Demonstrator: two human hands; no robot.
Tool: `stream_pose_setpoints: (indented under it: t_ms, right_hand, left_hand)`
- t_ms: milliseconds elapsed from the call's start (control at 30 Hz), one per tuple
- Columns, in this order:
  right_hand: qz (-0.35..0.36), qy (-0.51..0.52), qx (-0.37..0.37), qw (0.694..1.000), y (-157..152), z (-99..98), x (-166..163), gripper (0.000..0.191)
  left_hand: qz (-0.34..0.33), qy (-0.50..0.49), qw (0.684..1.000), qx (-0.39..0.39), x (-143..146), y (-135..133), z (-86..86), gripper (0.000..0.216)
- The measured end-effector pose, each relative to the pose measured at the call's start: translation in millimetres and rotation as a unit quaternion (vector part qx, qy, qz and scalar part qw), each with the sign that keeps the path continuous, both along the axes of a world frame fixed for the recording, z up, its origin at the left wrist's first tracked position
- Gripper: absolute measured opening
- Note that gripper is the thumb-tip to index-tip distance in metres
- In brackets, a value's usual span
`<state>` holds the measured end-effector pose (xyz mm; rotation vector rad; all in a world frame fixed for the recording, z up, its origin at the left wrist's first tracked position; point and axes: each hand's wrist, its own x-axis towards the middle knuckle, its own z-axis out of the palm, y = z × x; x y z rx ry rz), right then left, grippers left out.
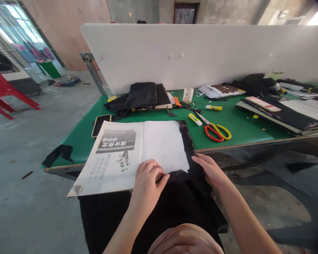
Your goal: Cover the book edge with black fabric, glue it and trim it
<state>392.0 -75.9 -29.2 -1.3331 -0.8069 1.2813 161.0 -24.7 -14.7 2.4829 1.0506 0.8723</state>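
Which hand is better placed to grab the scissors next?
Right. The right hand rests on the black fabric on the same side as the scissors; the left hand presses the open book.

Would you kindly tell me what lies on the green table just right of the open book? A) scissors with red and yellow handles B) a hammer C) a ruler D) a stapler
A: the scissors with one red and one yellow handle lie on the green table, right of the open book.
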Motion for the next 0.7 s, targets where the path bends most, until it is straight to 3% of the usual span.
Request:
stream_pose_setpoints:
  t_ms: [333, 500, 600, 633, 700]
  right_hand:
    - [0.031, 0.019, -0.003, 0.999, 1.6, -12.2, 5.9, 0.034]
    - [0.037, -0.125, -0.045, 0.99, 0.2, -14.5, 11.2, 0.043]
    - [-0.034, -0.321, -0.068, 0.944, -1.8, -5.6, 26.4, 0.042]
    - [-0.085, -0.399, -0.064, 0.911, -1.9, -0.4, 34.1, 0.04]
    - [-0.19, -0.546, -0.037, 0.815, 0.4, 10.7, 53.4, 0.035]
  left_hand:
    - [0.008, 0.026, 1.0, 0.01, -0.8, 4.5, -7.5, 0.011]
    - [0.0, 0.05, 0.999, 0.021, -2.0, 5.8, -5.7, 0.011]
    - [-0.003, 0.055, 0.998, 0.035, -2.7, 5.8, -6.3, 0.01]
    - [-0.005, 0.056, 0.998, 0.038, -3.2, 5.6, -6.3, 0.01]
    - [-0.01, 0.061, 0.997, 0.039, -4.6, 5.3, -5.6, 0.011]
